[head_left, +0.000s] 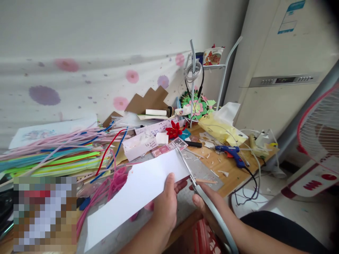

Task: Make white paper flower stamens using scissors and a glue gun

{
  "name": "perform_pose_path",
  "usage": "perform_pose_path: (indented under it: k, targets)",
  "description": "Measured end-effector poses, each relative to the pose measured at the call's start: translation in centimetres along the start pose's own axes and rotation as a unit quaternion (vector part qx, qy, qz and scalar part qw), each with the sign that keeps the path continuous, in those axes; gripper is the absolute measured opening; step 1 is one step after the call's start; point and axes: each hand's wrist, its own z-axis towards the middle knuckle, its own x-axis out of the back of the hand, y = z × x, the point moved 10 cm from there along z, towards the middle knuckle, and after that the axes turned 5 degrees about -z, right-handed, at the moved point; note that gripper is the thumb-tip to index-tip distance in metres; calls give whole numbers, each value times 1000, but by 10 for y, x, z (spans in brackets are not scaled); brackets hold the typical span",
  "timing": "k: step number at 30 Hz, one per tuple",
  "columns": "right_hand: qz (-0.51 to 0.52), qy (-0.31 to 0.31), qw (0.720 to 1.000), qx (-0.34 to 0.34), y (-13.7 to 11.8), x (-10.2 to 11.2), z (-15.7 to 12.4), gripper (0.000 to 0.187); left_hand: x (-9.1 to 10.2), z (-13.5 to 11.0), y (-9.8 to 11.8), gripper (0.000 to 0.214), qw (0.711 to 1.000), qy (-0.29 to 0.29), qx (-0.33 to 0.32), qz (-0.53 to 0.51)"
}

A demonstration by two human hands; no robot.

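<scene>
Head view: left hand (166,201) on white paper (137,187), right hand (219,199) on scissors (212,207), lower centre of frame.
Left grip clamped on the paper near its right end, thumb on top; right grip closed around the scissors' grey handle. Paper lies slantwise from lower left to centre, its left edge irregular; the blades run along its right end, and whether they are fully together cannot be told. Beyond the paper, at frame centre, a red flower (174,131). Right of centre, on the wooden surface (231,176), a blue glue gun (233,152) and white scraps (224,173); above these, a yellow bag (218,128). Coloured strips (53,155) heaped at left; pink strips (119,180) just beside the paper. Fan (321,137) at right edge.
</scene>
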Motion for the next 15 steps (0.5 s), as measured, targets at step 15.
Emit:
perform_pose_path:
  k: [15]
  targets:
    - [110, 15, 985, -131, 31, -5, -8, 58, 13, 17, 43, 15, 995, 66, -37, 60]
